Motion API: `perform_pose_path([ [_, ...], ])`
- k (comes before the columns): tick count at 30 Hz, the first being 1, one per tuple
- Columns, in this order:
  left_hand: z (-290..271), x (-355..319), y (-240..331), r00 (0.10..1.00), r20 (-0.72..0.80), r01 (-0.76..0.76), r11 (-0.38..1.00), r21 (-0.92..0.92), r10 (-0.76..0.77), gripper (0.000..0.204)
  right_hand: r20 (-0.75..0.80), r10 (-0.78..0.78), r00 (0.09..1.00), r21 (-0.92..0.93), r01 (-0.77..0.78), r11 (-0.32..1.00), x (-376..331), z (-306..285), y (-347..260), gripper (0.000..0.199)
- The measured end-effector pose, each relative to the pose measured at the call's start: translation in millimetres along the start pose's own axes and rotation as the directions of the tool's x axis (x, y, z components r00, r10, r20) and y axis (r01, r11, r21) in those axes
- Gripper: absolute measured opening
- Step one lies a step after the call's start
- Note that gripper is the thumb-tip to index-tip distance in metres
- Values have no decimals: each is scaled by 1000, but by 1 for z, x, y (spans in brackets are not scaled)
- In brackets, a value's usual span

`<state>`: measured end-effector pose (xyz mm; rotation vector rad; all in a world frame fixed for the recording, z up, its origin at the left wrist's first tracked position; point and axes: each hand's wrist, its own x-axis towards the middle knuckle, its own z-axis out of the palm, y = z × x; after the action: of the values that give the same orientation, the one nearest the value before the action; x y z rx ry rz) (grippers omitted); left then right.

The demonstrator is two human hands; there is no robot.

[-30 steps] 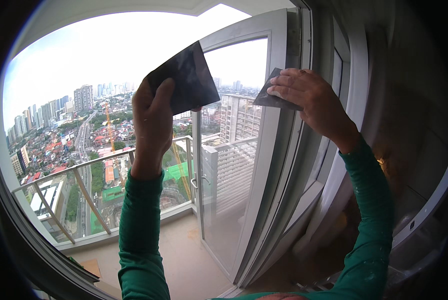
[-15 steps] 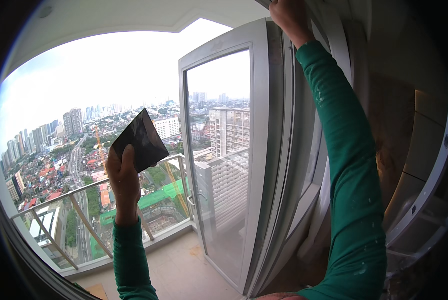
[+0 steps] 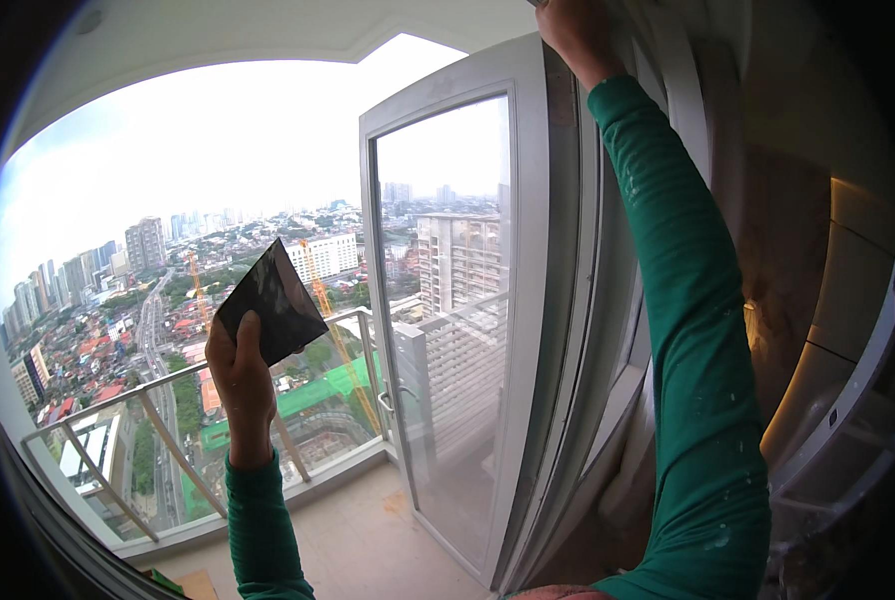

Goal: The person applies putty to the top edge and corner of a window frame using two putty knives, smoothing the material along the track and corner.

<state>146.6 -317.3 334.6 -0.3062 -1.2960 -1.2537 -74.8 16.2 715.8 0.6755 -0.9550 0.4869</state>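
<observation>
two hands were raised beside the white glass door. the left hand, left of the door, gripped a dark square sheet. the right hand reached the door's top edge, its grip impossible to tell.

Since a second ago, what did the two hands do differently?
The right hand went up from face height to the top of the white door frame, taking its small dark piece out of sight. The left hand sank lower and leftward, and it keeps gripping the dark square sheet. The glass door stayed open.
</observation>
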Motion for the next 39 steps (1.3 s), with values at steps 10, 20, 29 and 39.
perform_pose_path([
  [10, 64, -4, 19, 997, 72, -28, 989, -148, 39, 30, 373, -99, 922, -77, 137, 987, 22, -52, 49, 20],
  [20, 65, -19, 39, 996, 17, -88, 994, -64, 89, 25, 597, 284, 751, 111, -428, 897, 50, -71, 53, 26],
  [29, 15, -19, 38, 1000, -24, -19, 998, -58, 18, 27, 637, 408, 654, 56, -568, 821, 87, -70, -9, 15],
  [39, 26, -19, 35, 1000, -4, -24, 987, -159, 23, 27, 616, 357, 702, 61, -494, 867, 116, -92, -84, 14],
])
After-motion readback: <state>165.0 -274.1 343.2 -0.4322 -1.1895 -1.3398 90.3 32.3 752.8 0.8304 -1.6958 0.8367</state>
